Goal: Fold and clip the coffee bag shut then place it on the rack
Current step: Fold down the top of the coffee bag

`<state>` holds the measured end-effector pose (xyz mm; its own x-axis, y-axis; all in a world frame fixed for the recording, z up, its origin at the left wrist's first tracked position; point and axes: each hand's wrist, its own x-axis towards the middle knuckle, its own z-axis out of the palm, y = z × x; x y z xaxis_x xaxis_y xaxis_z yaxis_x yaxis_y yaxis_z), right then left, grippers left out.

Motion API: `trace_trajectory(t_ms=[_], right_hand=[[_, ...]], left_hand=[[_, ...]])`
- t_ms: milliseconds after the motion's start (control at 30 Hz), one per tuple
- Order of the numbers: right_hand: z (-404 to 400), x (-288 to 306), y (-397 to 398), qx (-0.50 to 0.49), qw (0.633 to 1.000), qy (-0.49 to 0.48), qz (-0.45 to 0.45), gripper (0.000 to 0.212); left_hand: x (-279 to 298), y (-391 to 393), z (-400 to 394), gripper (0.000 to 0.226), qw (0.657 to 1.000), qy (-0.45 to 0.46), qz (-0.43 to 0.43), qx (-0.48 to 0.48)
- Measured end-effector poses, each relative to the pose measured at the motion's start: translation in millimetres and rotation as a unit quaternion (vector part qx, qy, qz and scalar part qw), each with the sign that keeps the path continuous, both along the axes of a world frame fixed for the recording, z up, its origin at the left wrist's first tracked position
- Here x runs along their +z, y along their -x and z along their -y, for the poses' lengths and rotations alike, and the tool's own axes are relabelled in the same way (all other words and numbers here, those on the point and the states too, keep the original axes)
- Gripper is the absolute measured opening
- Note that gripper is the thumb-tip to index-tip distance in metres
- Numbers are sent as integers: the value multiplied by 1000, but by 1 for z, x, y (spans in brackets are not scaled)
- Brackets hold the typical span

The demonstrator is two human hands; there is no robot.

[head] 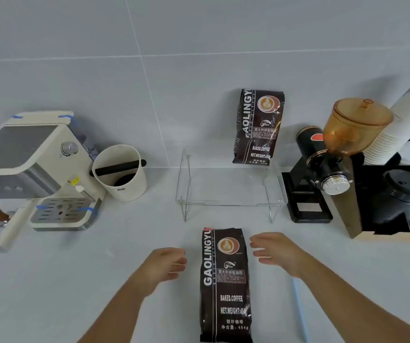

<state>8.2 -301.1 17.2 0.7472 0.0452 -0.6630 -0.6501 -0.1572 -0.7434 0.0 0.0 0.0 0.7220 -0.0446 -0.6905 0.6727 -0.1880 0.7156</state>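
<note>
Hands flank the coffee bag (226, 283) — left hand (165, 264), right hand (277, 251) — both loosely spread, empty.

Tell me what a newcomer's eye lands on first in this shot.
First, the black coffee bag lying flat on the counter at centre front, with the left hand and right hand open on either side, neither touching it. Next, a second bag standing against the wall on the clear rack, between the cream espresso machine and the black grinder.

Head camera looks steeply down at countertop (75, 280).
</note>
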Motion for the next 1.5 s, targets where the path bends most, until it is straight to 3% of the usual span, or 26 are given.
trace_trajectory(t_ms=[133,300,600,867,1167,1400,1500], right_hand=[[-11,-11,2,-26,999,-9,-24,12],[-26,-20,1,-7,998,-27,-55,19],[-36,-23,-9,-22,998,-48,-31,28],[-40,-9,6,15,994,21,110,26],[-31,44,36,3,972,-26,234,6],[-21,68,51,8,947,17,320,31],[-14,69,58,9,942,53,333,29]], left_hand=[[-9,0,24,16,999,4,4,43],[-14,-8,49,26,1000,23,-8,14],[-18,-18,62,17,996,51,-5,68],[8,-9,55,17,988,80,95,93],[67,26,50,12,962,91,247,70],[89,35,58,17,946,114,299,53],[89,39,61,18,948,102,302,24]])
